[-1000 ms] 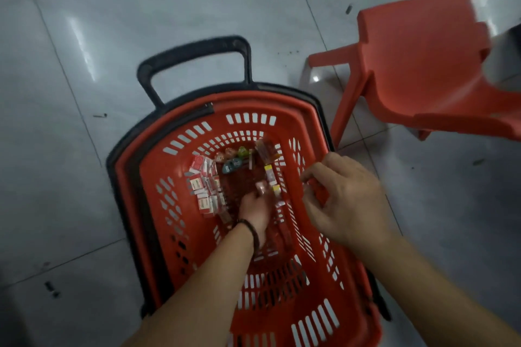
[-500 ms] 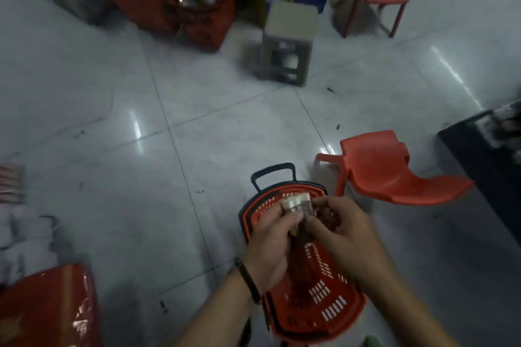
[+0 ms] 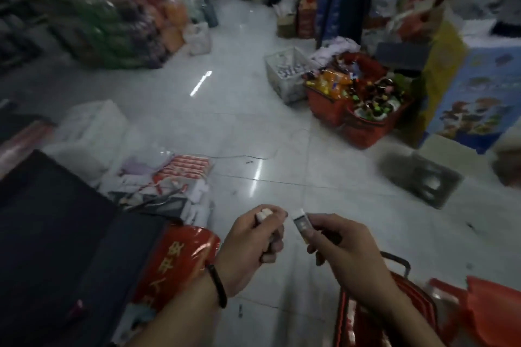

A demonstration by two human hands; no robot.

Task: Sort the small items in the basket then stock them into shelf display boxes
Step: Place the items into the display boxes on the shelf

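My left hand is curled round a few small white-capped items that stick out above the fist. My right hand pinches one small pack with a white end between thumb and fingers. The two hands are held close together above the floor, a short gap between them. The red basket lies below my right forearm at the bottom edge, mostly hidden; its dark handle shows. No shelf display boxes can be made out in the blurred view.
A dark counter and a red foil pack lie at the left. Packaged goods sit on the floor behind. Red baskets of bottles and a grey stool stand to the right. A red chair is at bottom right.
Both hands came up out of the basket with small items, met, then drew apart, each keeping items. The view swung up from the basket to the shop floor.
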